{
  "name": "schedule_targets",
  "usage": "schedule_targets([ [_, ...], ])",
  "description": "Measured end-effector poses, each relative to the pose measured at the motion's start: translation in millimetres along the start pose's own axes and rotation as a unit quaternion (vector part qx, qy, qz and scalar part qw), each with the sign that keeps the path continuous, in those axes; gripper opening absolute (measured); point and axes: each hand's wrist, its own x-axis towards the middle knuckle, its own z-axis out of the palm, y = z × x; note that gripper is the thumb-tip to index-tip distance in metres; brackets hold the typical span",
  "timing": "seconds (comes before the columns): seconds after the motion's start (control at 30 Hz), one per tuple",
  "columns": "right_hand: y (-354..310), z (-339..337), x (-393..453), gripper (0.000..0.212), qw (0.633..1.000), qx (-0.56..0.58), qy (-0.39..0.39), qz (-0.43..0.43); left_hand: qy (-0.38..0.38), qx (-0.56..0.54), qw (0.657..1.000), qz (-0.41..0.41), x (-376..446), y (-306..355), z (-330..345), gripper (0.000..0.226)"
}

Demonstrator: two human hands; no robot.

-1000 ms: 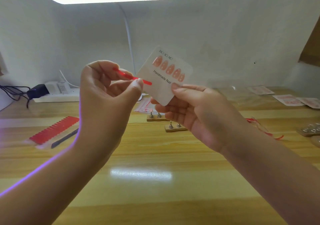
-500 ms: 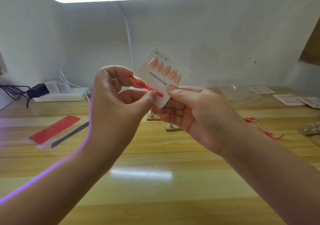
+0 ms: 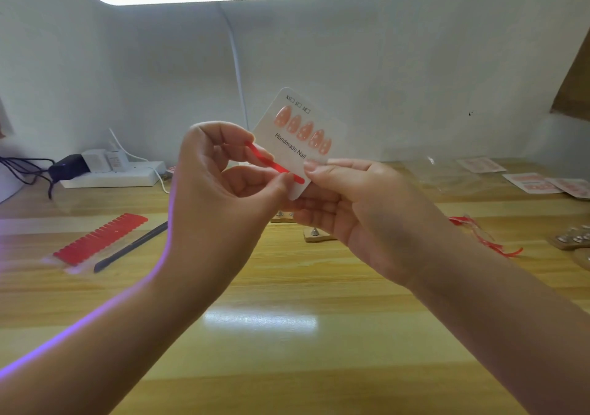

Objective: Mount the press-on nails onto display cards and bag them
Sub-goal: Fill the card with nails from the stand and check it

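Display card [image 3: 306, 140] is held up over the tabletop [image 3: 287, 335], pinched at its lower right edge between the thumb and fingers of the right hand [image 3: 357, 210]. Left hand [image 3: 220, 191] is clamped on a red adhesive strip [image 3: 274, 167], thumb and fingers curled round it. Compared with a second ago, the left hand has closed in from a clear gap: the strip then stood off the card's left edge and now lies across the lower face, below the printed line. Judged, the strip is being laid for a second row of nails, so mounting is roughly half done and bagging has not begun.

Five peach press-on nails [image 3: 303, 129] sit in one row on the card. Legible print: "XS", "S", "M" with tick boxes along the top, and "Handmade Nail" under the row. Sheet of red strips [image 3: 99, 239] lies on the tabletop at left, with a dark tool [image 3: 131, 247] just beside it.
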Motion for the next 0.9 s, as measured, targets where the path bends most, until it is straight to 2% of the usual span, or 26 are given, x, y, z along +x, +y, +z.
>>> schedule_targets([
  [0.17, 2.3, -1.7, -1.0, 0.014, 0.997, -0.070, 0.004, -0.027, -0.007, 0.020, 1.000, 0.015, 0.1, 1.6, -0.5, 0.046],
  [0.37, 1.9, 1.8, -2.9, 0.020, 0.982, -0.168, 0.029, -0.082, -0.011, 0.045, 0.998, 0.032, -0.6, 1.7, -1.0, 0.045],
  [0.53, 0.2, 3.6, -5.7, 0.024, 0.973, -0.206, 0.033, -0.102, 0.027, 0.089, 0.995, 0.032, 3.9, 2.0, -4.3, 0.011],
  [0.6, -2.0, 3.2, -6.4, 0.024, 0.972, -0.207, 0.040, -0.105, 0.034, 0.116, 0.992, 0.030, 8.2, 1.6, -8.2, 0.005],
  [0.9, -1.8, 2.7, -5.9, 0.022, 0.964, -0.228, 0.030, -0.133, 0.057, 0.166, 0.984, 0.023, 21.2, 0.3, -21.0, 0.009],
])
